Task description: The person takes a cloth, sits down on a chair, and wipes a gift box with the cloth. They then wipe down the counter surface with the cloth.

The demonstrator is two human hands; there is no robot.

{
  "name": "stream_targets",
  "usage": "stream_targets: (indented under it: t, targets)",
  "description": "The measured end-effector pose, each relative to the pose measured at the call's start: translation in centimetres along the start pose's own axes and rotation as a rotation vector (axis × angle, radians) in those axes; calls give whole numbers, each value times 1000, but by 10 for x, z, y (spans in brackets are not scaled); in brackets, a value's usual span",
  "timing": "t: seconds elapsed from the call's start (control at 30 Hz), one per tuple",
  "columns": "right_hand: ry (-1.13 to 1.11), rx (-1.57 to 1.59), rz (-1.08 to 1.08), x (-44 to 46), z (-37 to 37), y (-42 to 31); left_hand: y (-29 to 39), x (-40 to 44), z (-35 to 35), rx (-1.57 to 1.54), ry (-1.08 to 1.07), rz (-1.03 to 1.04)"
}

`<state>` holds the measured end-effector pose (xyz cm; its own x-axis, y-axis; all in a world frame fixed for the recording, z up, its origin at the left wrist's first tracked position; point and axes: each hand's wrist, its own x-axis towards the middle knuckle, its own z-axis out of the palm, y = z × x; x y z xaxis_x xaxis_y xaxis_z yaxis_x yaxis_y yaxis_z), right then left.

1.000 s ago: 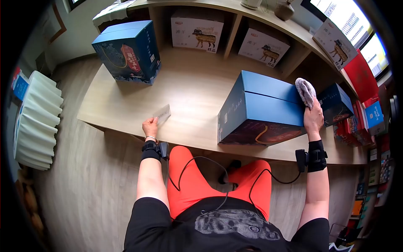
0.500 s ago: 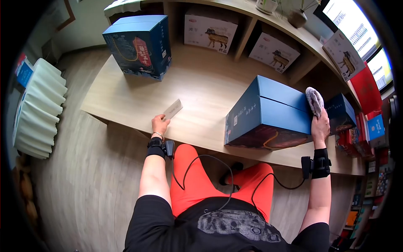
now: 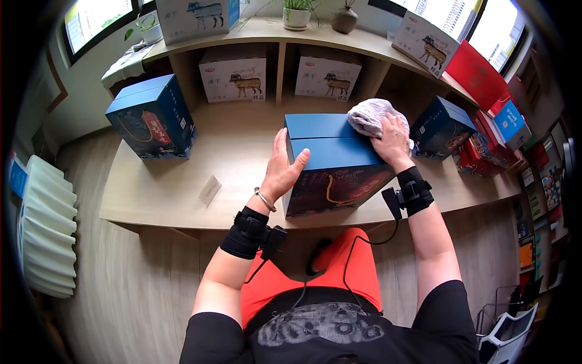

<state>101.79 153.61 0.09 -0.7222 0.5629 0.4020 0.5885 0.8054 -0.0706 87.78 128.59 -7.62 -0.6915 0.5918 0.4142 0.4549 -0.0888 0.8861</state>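
Observation:
A large blue gift box [image 3: 339, 151] stands on the desk in front of me, its dark printed side facing me. Against its left edge rests my left hand [image 3: 282, 170], open, thumb apart from the fingers and nothing in it. My right hand [image 3: 393, 141] is at the box's right edge, its fingers over a bunched grey-white cloth [image 3: 370, 116] that lies on the lid's far right corner. Left of my left hand, a small white card [image 3: 210, 190] sits on the desk by itself.
Another blue gift box [image 3: 151, 121] stands on the desk [image 3: 242, 139] at left; a smaller blue box [image 3: 445, 127] and red boxes [image 3: 485, 148] are at right. White cartons [image 3: 235, 79] fill the shelf openings behind. A potted plant [image 3: 297, 17] and a vase [image 3: 344, 19] stand above.
My left hand has let go of the card, now on the desk, and moved right to the box's side. My right hand still has the cloth at the box. The view has shifted.

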Motion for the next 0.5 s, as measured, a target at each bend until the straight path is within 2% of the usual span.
stream_targets:
  t: [0.03, 0.1, 0.13, 0.17, 0.2, 0.23, 0.3, 0.33, 0.43, 0.47, 0.5]
  targets:
    - [-40, 96, -47, 1, 2, -7, -3, 4, 13, -162, -10, -51]
    - [-31, 203, -281, -7, 8, -37, 0, -1, 23, -537, 49, -92]
    - [-65, 297, -395, -16, -4, -63, -1, -1, 27, -624, 44, -71]
    - [1, 380, -509, -24, 0, -87, -7, -3, 30, -711, 39, -56]
    - [-1, 475, -572, -30, -3, -111, -23, -8, 29, -687, 6, -203]
    - [1, 570, -633, -34, -5, -131, -36, -17, 35, -699, 141, -172]
    - [-56, 683, -596, -31, 2, -149, -23, -17, 34, -784, 171, -123]
    - [-41, 665, -614, -27, 1, -146, -24, -16, 33, -611, 204, -115]
    - [-50, 578, -609, -31, -15, -133, -13, -15, 23, -392, 95, -122]
    - [14, 519, -561, -27, -11, -118, -6, -12, 23, -633, 88, -231]
    - [76, 457, -514, -20, -1, -98, 9, -8, 23, -629, 77, -133]
